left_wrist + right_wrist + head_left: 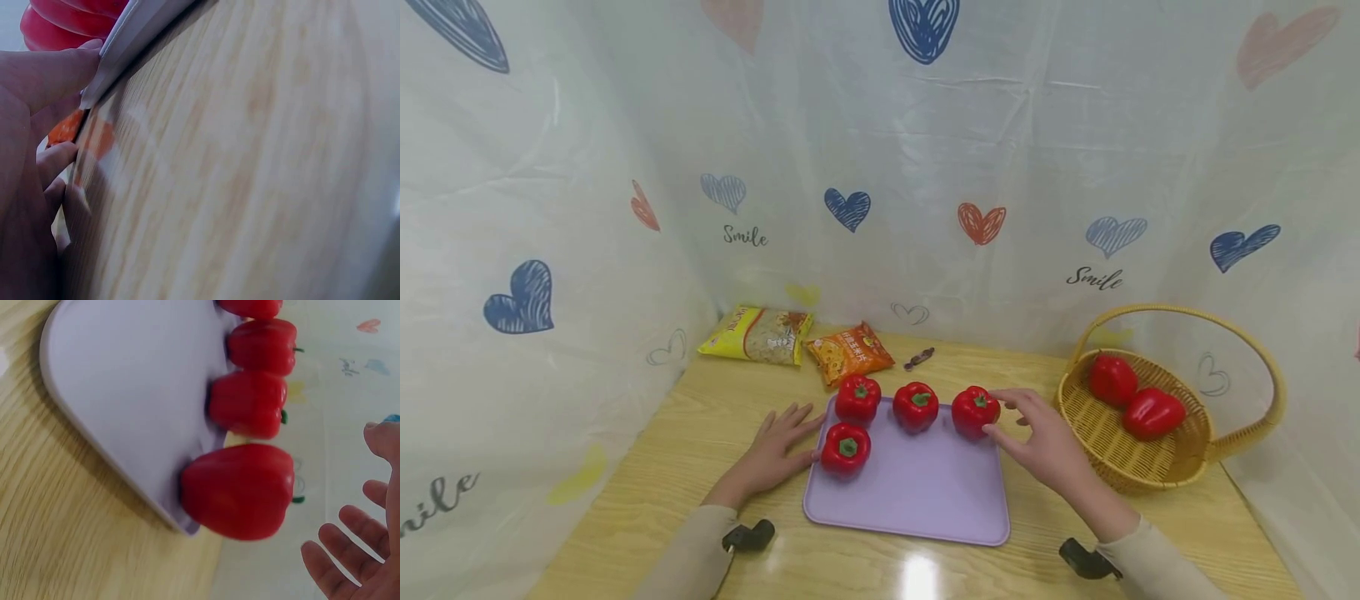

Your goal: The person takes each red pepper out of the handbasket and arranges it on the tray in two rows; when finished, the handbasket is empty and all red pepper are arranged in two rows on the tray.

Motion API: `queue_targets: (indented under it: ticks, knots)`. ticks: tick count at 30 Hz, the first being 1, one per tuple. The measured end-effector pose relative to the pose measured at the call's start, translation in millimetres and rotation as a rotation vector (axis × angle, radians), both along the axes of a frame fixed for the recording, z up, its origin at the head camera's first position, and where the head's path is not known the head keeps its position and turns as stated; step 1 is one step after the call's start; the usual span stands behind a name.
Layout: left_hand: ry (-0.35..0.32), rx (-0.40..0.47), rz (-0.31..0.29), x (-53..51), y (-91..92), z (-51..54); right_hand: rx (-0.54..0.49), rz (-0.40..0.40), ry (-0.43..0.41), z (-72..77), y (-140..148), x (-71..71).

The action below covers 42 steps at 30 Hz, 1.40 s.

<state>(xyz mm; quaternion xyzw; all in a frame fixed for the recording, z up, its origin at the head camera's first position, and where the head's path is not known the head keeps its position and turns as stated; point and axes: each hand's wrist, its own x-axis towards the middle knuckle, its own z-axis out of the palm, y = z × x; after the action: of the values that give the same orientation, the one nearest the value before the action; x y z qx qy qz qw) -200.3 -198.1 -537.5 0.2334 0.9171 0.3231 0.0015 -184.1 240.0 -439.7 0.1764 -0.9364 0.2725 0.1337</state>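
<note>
Several red bell peppers stand on a lilac tray [917, 496]. Two are at its left side, a back pepper [858, 400] and a front pepper [846, 451]; a middle pepper [915, 407] and a right pepper [975, 412] line the far edge. My left hand [778, 450] rests at the tray's left rim, fingers extended, its thumb against the rim in the left wrist view. Beside the right pepper is my right hand [1045, 433], fingers spread. The right wrist view shows this hand [369, 550] apart from the nearest pepper [240, 490], holding nothing.
At the right stands a yellow wicker basket [1086, 454] with a tall handle and two red bell peppers [1153, 413] inside. Behind the tray lie a yellow snack bag [763, 336], an orange snack bag [852, 353] and a small wrapped candy [919, 358]. A heart-patterned curtain [910, 275] hangs behind the table.
</note>
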Motion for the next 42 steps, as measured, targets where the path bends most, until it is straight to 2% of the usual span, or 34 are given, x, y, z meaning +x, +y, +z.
queue_targets:
  ticks: [6, 12, 17, 23, 27, 42]
  knots:
    - [-0.001, -0.003, 0.005, 0.0, -0.1, 0.2, -0.005, -0.024, 0.051, 1.8, 22, -2.1]
    - [-0.002, -0.011, 0.006, -0.8, -0.5, -1.1, 0.011, -0.091, 0.088, 4.7, 43, -3.1]
    - [0.0, -0.014, 0.009, -0.7, -0.9, -0.3, 0.028, -0.151, 0.055, 11.4, 60, -1.8]
    - [0.009, -0.009, 0.008, -1.0, -0.9, 0.7, 0.033, -0.207, -0.024, 17.4, 79, 0.6]
    - [0.011, -0.007, 0.007, -1.2, -1.2, 0.0, 0.04, -0.234, -0.051, 15.5, 93, -0.3]
    - [0.0, -0.001, 0.004, 0.4, 0.2, 0.0, 0.067, -0.338, -0.07, 4.7, 145, -11.2]
